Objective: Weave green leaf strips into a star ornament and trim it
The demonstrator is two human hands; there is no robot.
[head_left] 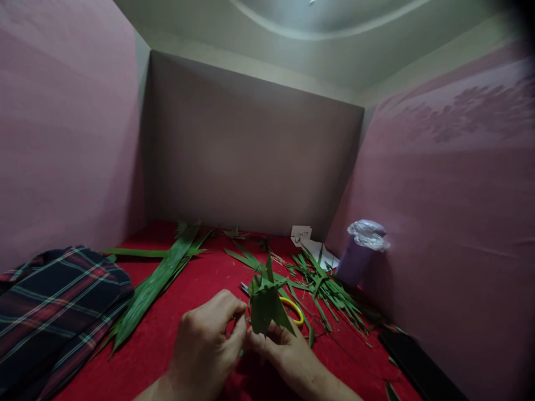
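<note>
Both hands pinch our folded leaf piece (266, 303) upright above the red surface (200, 289): left hand (209, 340) steadies its edge, right hand (278, 345) grips its base, keeping folds visible.

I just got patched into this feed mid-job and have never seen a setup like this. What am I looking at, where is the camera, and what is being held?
There is no machine here: these are a person's two bare hands, filmed by a camera worn on their head, looking forward and down.

The left hand and right hand meet over a red cloth. Together they hold a folded green leaf piece, pinched at its base by the fingers.

Around them lie long green leaves, a pile of cut leaf strips, a yellow ring, perhaps a scissor handle, a purple cup topped with plastic, a plaid cloth and a dark flat object.
</note>
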